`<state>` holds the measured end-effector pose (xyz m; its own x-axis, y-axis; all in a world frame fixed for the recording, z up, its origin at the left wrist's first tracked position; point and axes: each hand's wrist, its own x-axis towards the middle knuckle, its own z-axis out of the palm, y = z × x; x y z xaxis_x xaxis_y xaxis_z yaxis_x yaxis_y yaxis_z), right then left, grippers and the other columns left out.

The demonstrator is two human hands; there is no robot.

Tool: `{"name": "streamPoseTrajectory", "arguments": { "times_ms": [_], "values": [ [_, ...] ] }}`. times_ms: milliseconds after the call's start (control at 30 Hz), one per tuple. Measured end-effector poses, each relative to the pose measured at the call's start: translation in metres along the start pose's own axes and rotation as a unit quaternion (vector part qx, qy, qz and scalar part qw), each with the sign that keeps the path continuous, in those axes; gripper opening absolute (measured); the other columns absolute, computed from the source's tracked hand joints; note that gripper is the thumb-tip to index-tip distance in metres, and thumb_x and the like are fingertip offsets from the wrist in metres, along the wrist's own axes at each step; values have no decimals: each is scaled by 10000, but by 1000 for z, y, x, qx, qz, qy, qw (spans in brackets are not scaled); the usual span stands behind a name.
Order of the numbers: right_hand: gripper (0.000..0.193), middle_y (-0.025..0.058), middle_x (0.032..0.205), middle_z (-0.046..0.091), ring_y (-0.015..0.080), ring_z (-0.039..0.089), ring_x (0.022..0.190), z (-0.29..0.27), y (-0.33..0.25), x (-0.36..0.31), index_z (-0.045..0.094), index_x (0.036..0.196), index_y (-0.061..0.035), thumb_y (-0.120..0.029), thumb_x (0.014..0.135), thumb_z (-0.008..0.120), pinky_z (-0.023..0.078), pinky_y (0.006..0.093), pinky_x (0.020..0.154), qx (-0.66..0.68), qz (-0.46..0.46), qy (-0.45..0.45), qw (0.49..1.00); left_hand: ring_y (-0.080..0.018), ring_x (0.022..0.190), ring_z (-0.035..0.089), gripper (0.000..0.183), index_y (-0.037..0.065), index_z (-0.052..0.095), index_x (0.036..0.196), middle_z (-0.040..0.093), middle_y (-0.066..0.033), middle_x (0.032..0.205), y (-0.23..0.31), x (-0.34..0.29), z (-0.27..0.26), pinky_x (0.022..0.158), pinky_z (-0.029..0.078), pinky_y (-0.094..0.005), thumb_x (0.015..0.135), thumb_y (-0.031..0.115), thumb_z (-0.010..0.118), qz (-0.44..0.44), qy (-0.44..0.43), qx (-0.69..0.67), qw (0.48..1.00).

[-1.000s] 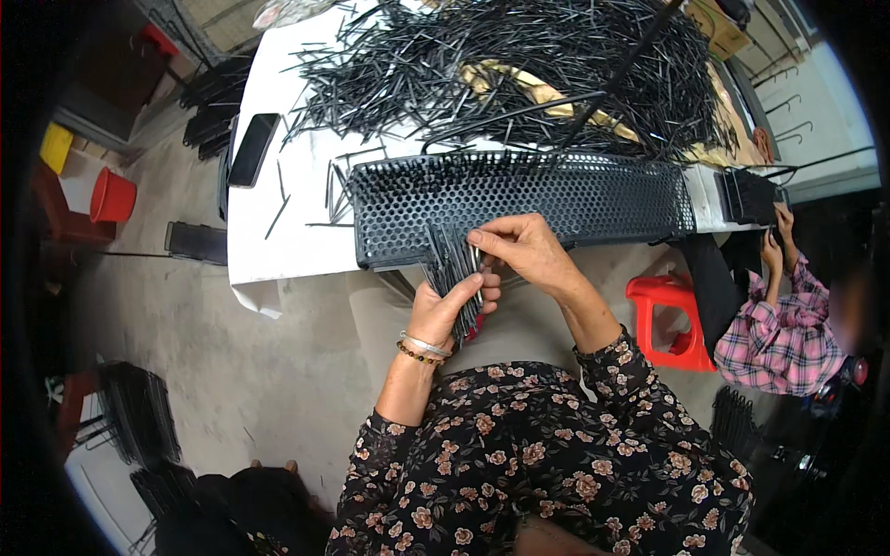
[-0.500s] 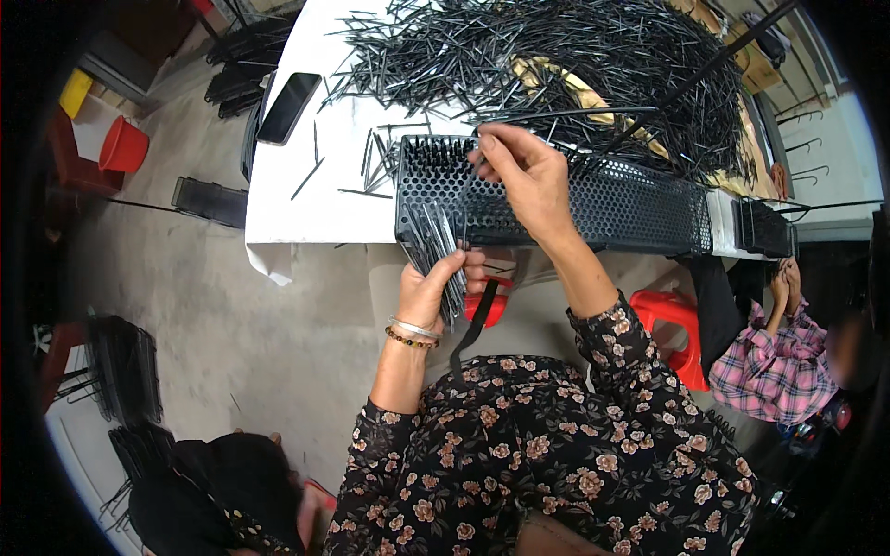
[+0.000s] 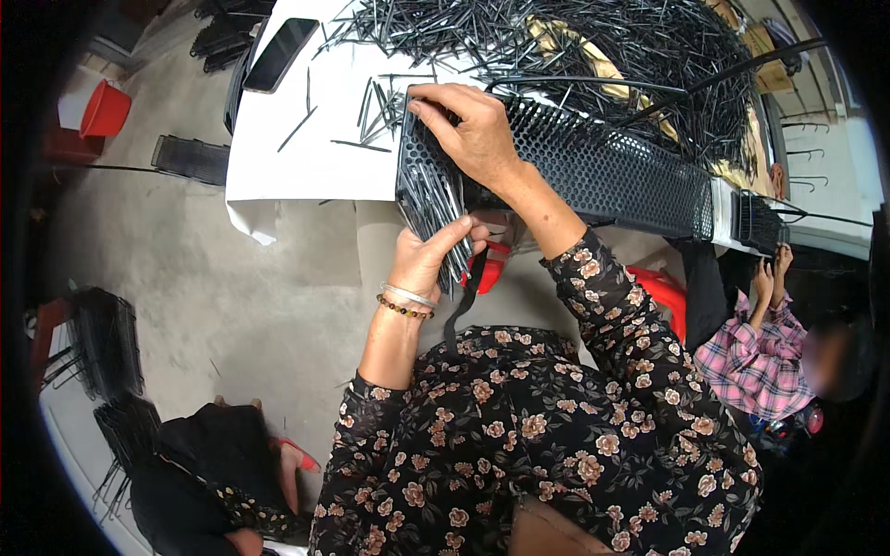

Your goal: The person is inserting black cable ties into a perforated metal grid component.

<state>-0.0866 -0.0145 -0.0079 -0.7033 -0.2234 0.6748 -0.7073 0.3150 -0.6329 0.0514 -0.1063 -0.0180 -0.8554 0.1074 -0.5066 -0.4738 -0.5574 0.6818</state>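
My left hand [image 3: 428, 258] is closed around a bundle of thin black sticks [image 3: 430, 202], held at the near left end of a long black perforated rack [image 3: 616, 176]. Over that rack's far left corner is my right hand [image 3: 477, 134], thumb and fingers pinched together; whatever lies between the fingertips is too small to make out. Short dark sticks stand upright in holes along the rack's far side. Behind it a big heap of loose black sticks [image 3: 436, 32] covers much of the table.
A phone [image 3: 280, 56] and a few stray sticks lie on the white table cover [image 3: 306, 167]. Red stools [image 3: 660, 295] stand below the rack. A person in a plaid shirt [image 3: 756, 357] works at the right; another person in black [image 3: 222, 463] is at lower left.
My right hand has moved left and farther away, from above the rack to its far left corner. My left hand still grips the bundle. The whole view has shifted slightly.
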Motion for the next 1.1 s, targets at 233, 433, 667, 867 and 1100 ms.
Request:
{"name": "streamPoseTrajectory", "arguments": {
  "times_ms": [233,433,667,867,1100],
  "values": [
    [146,36,871,647,192,587,841,-10,5,2,684,939,-93,-155,809,659,430,334,779,-115,-109,-81,984,-212,756,664,193,-38,585,966,642,-128,850,-2,1,0,630,576,-295,854,114,626,-8,-3,-40,999],
    [159,48,888,633,207,576,852,-9,0,1,675,964,-58,-122,825,630,405,348,821,-140,-122,-146,972,-219,749,664,225,-50,568,1006,651,-157,879,-4,-1,0,610,572,-301,863,119,606,2,0,-60,998],
    [174,70,906,634,225,589,850,-24,-11,-5,674,977,-59,-121,819,636,451,335,769,-117,-89,-115,982,-213,732,666,236,-72,592,988,663,-165,892,-7,-2,4,602,579,-302,858,125,598,19,25,-30,999],
    [282,86,803,677,97,606,713,-61,-31,-24,683,969,5,-235,822,686,492,237,631,65,275,-196,939,-214,765,666,237,-40,562,1046,658,-166,919,1,-5,10,622,582,-301,868,116,572,69,12,-18,997],
    [205,64,808,673,99,612,722,-66,-32,-31,668,946,3,-175,848,640,488,232,615,206,350,-181,896,-271,843,659,259,-42,536,1089,637,-187,979,-7,1,18,660,593,-348,861,77,566,55,43,-43,997]
  ]
}}
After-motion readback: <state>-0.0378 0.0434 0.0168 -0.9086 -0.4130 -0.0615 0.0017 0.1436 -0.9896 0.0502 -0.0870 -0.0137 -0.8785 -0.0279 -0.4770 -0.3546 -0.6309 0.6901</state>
